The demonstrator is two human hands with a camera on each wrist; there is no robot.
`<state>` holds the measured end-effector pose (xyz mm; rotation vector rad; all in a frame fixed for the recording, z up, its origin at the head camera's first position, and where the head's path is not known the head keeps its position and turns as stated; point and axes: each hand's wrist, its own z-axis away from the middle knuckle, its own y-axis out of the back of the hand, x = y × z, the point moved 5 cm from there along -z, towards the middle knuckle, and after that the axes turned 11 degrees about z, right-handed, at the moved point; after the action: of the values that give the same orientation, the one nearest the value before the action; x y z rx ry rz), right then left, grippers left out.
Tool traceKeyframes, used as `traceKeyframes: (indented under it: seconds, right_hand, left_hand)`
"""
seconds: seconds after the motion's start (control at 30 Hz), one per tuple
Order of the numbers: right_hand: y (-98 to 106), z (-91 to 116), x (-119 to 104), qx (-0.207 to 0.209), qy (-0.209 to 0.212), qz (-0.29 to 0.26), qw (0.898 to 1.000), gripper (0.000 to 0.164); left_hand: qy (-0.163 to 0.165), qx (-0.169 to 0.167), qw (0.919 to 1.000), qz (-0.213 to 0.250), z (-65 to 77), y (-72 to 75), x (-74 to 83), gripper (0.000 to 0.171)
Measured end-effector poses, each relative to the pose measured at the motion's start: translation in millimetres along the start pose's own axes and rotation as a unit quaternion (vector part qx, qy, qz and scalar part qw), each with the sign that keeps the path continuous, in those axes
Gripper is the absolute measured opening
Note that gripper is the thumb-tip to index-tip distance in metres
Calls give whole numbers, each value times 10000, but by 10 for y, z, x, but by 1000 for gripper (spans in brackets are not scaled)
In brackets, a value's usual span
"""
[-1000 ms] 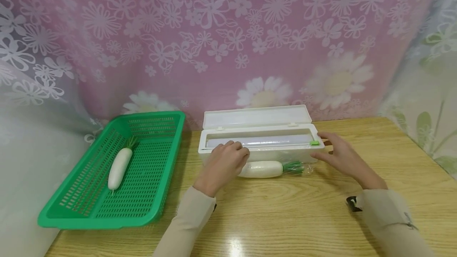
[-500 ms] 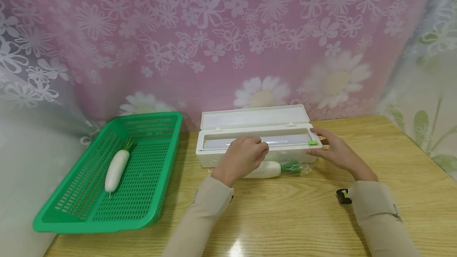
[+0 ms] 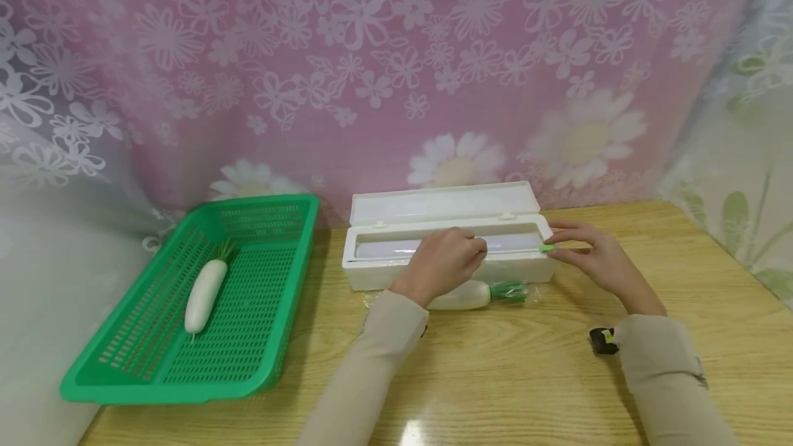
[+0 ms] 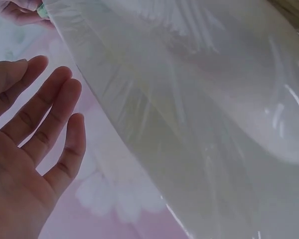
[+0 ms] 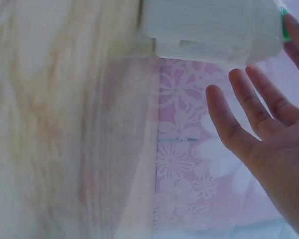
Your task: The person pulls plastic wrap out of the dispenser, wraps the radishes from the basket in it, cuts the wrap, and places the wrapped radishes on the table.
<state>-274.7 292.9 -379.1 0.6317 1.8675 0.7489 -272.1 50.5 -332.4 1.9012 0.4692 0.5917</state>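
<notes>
A white plastic-wrap dispenser box (image 3: 384, 274) stands with its lid raised, a roll of wrap (image 3: 514, 242) inside. My left hand (image 3: 442, 263) is over the box's front edge; in the left wrist view its fingers are loosely bent, with nothing seen held. My right hand (image 3: 597, 260) pinches the green slide cutter (image 3: 546, 248) at the box's right end, thumb and forefinger on it, other fingers spread. Under clear film, a white radish (image 3: 464, 296) with green stems lies along the box's front, its left part hidden behind my left hand and sleeve.
A green plastic basket (image 3: 272, 363) stands to the left on the wooden table (image 3: 495, 384), holding one unwrapped white radish (image 3: 204, 298). A pink floral curtain (image 3: 372, 143) hangs behind the box.
My left hand has moved right along the box's front edge. My right hand has shifted from the box's end to the green slide cutter. The wrapped radish stays in place.
</notes>
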Motion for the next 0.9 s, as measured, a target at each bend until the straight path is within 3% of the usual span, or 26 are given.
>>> traceKeyframes:
  seconds: [0.4,0.53,0.7,0.9]
  right_hand:
    - [75,18,52,223,305,-209,9991,15]
    - [80,22,48,223,296,-195,9991,14]
    - [68,20,16,132,298,-266,9991,14]
    - [49,17,18,-43,54,-233,9997,18]
  left_hand:
    - [108,-414,9984,366,-343,-184,78,24]
    - [178,-744,9970,-153,-466,-274,168,26]
    - [190,-1300,9877,-850,-519,-435,263,41]
    - [143,-1281,9876,-894,-515,-503,282,40]
